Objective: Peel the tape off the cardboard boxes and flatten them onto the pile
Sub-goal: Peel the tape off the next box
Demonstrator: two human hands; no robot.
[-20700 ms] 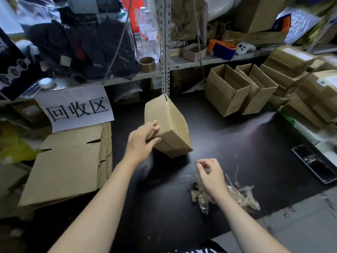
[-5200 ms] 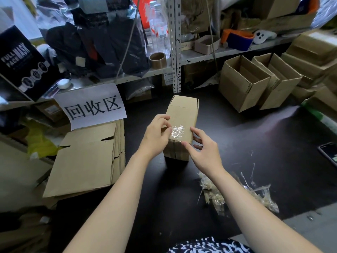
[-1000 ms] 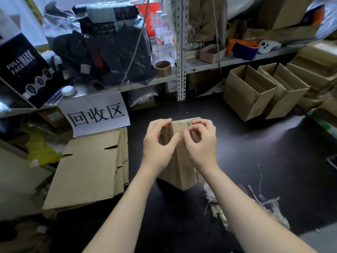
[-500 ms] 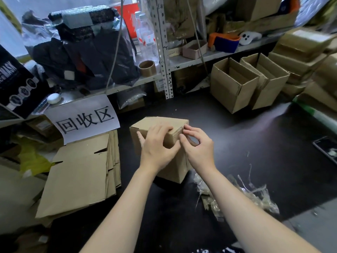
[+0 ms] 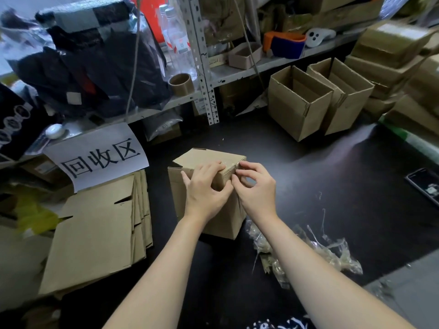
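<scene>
Cardboard sheets, flattened, are stacked as a pile (image 5: 95, 233) at the lower left of the frame, below a paper sign (image 5: 99, 157). At the centre, a box (image 5: 202, 157) is stood on the dark counter (image 5: 308, 174). Its near top corner is held by the left hand (image 5: 206, 188), whose grip is closed over the edge with curled fingers. Just to the right, clear tape (image 5: 229, 163) at that corner is pinched by the right hand (image 5: 256, 188) between thumb and forefinger. Tape scraps (image 5: 308, 252) are heaped at the lower right, and two open boxes (image 5: 297, 100) are seen at the upper right.
</scene>
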